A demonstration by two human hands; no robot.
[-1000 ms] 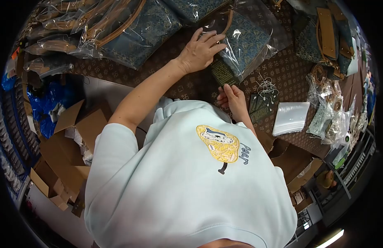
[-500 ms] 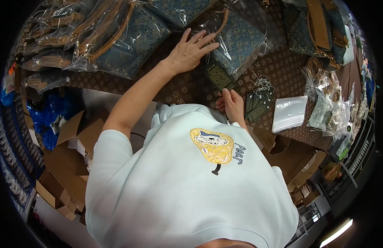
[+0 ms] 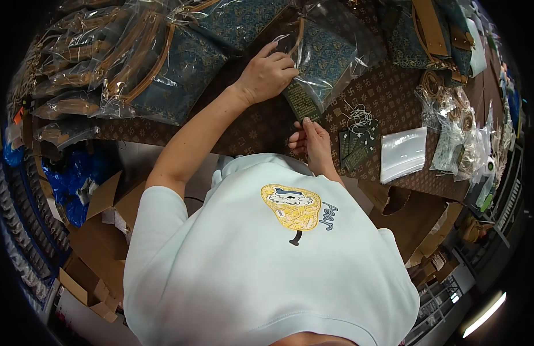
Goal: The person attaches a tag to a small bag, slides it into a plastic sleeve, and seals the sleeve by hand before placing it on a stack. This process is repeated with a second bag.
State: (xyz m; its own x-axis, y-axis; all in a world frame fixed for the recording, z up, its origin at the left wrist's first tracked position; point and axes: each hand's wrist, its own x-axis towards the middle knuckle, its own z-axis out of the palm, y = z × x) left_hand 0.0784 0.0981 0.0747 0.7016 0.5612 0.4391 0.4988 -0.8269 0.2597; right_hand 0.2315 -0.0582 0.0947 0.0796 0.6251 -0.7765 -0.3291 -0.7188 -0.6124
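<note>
A blue patterned bag (image 3: pixel 330 49) with a tan strap lies on the table inside a clear plastic bag (image 3: pixel 362 55). At its left edge my left hand (image 3: pixel 267 75) has curled fingers closed on the plastic; the fingertips are partly hidden. Below that, a dark green printed card (image 3: pixel 302 102) extends from the plastic-covered bag toward me. Its near end is pinched between the thumb and fingers of my right hand (image 3: pixel 313 141). Beside this hand lie several more dark green cards (image 3: pixel 354 151) with white strings (image 3: pixel 362 120).
Plastic-wrapped bags (image 3: pixel 186 75) are piled on the left. Clear plastic sleeves (image 3: pixel 403 154) lie right of the cards, near wrapped straps (image 3: pixel 451 127). Another blue bag (image 3: pixel 405 34) stands at the back right. Cardboard boxes (image 3: pixel 100 242) are below the brown patterned table (image 3: pixel 238 124).
My left hand has gone from spread flat on the plastic-covered bag to curled fingers at its edge. My right hand has shifted slightly left, still holding the card.
</note>
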